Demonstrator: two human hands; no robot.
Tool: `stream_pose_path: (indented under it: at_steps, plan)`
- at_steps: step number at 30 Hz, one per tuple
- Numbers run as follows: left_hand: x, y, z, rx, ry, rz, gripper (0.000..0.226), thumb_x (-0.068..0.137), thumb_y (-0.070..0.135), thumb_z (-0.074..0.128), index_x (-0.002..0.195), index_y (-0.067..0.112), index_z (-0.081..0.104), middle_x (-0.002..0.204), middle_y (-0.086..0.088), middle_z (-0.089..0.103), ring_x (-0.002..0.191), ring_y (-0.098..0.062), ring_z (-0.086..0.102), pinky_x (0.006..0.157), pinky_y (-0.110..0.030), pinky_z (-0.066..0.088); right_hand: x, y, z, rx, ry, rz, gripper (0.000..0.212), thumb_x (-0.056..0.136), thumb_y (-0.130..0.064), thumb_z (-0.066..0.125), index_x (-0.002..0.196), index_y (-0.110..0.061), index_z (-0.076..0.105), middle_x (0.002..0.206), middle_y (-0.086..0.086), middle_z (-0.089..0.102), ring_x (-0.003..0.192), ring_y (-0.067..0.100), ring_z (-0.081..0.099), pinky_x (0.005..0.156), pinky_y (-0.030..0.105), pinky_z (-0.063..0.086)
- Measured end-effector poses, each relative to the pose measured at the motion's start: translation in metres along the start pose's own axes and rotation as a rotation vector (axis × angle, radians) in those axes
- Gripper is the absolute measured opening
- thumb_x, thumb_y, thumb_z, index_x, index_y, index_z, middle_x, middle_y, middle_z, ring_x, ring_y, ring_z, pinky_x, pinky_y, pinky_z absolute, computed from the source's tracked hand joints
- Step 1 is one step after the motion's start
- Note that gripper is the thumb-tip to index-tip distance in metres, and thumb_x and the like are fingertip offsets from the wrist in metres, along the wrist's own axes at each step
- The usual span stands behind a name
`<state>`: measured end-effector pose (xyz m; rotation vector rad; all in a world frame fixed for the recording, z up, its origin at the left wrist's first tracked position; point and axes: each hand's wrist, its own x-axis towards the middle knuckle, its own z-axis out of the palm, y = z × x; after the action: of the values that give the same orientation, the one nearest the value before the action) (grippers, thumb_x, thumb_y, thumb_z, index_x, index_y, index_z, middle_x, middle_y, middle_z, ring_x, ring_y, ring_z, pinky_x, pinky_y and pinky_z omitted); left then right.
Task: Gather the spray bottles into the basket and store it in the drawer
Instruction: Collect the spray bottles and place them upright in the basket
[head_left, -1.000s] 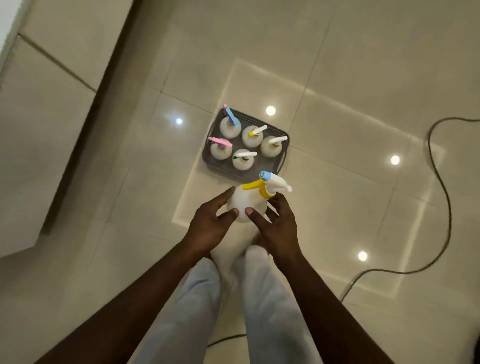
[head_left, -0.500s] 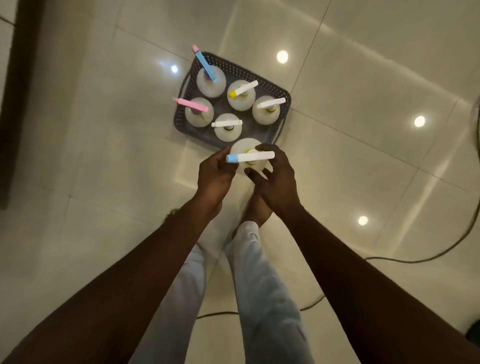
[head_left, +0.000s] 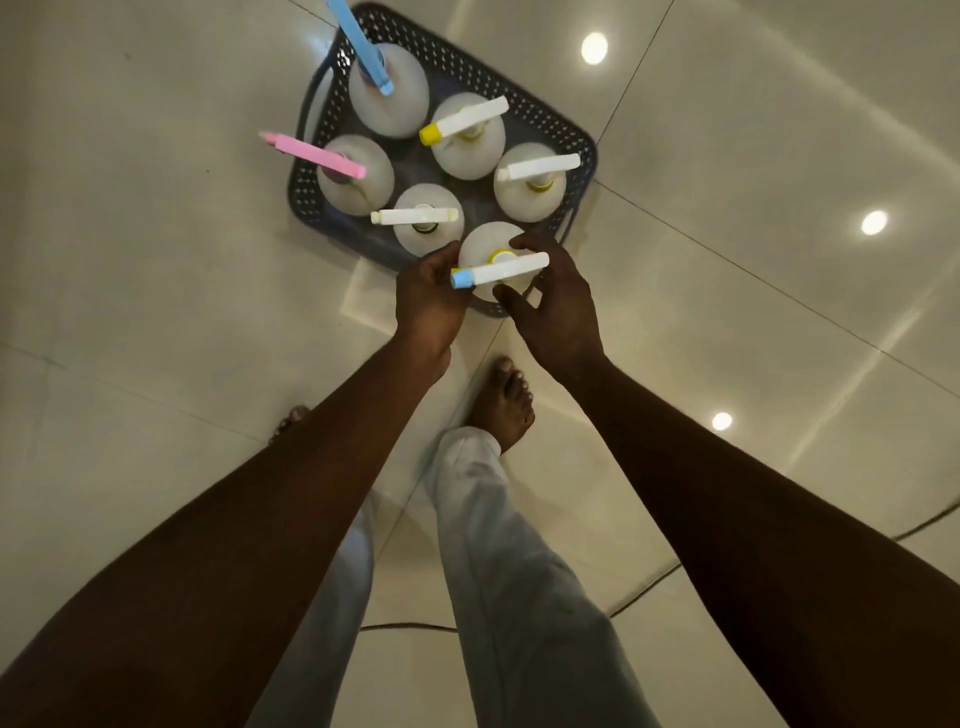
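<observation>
A dark perforated basket (head_left: 524, 106) stands on the tiled floor with several white spray bottles upright in it. One has a blue trigger head (head_left: 363, 47), one a pink head (head_left: 317, 154), the others white heads. A further white bottle with a blue nozzle tip (head_left: 491, 247) is at the basket's near corner, inside the rim. My left hand (head_left: 428, 299) grips its left side and my right hand (head_left: 553, 306) wraps its right side. I cannot tell whether its base rests on the basket floor.
Glossy beige floor tiles reflect ceiling lights (head_left: 594, 48). A thin dark cable (head_left: 644, 592) runs across the floor behind my legs. My bare right foot (head_left: 501, 402) stands just below the basket. No drawer is in view.
Both hands have carried the blue-tipped bottle forward and down from in front of the basket into its near corner. The view has dropped much closer to the basket.
</observation>
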<state>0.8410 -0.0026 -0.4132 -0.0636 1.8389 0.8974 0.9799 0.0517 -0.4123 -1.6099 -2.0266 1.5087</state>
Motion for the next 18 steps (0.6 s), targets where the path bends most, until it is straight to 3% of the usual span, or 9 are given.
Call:
stream_pose_path:
  at_steps: [2, 8, 15, 18]
  plan:
    - [0.008, -0.003, 0.005, 0.005, 0.008, -0.014, 0.034, 0.089, 0.002, 0.075, 0.122, 0.01, 0.073, 0.113, -0.003, 0.075, 0.109, -0.022, 0.071, 0.095, -0.035, 0.06, 0.006, 0.005, 0.003, -0.033, -0.012, 0.011, 0.054, 0.089, -0.012, 0.08, 0.138, -0.015, 0.06, 0.143, 0.002, 0.065, 0.133, 0.024, 0.06, 0.106, 0.049, 0.055]
    - [0.022, -0.014, 0.011, 0.102, 0.006, 0.032, 0.034, 0.09, 0.002, 0.075, 0.122, 0.008, 0.072, 0.106, 0.003, 0.071, 0.101, -0.014, 0.069, 0.083, -0.017, 0.055, 0.018, 0.016, 0.006, -0.063, -0.059, 0.046, 0.055, 0.087, -0.009, 0.082, 0.138, -0.014, 0.061, 0.143, 0.003, 0.066, 0.135, 0.026, 0.059, 0.111, 0.049, 0.05]
    - [0.03, -0.022, 0.019, 0.041, 0.023, 0.032, 0.026, 0.091, -0.002, 0.071, 0.115, 0.009, 0.071, 0.11, -0.007, 0.071, 0.115, -0.032, 0.069, 0.105, -0.048, 0.054, 0.025, 0.022, 0.011, -0.066, -0.076, 0.054, 0.053, 0.089, -0.005, 0.08, 0.137, -0.012, 0.061, 0.143, 0.006, 0.064, 0.134, 0.026, 0.059, 0.112, 0.044, 0.05]
    - [0.032, -0.025, 0.021, 0.049, 0.044, 0.026, 0.028, 0.092, 0.0, 0.07, 0.119, 0.008, 0.07, 0.109, -0.004, 0.07, 0.113, -0.028, 0.068, 0.107, -0.049, 0.053, 0.025, 0.024, 0.012, -0.07, -0.082, 0.05, 0.052, 0.088, -0.004, 0.079, 0.136, -0.01, 0.061, 0.141, 0.008, 0.064, 0.132, 0.027, 0.059, 0.111, 0.043, 0.052]
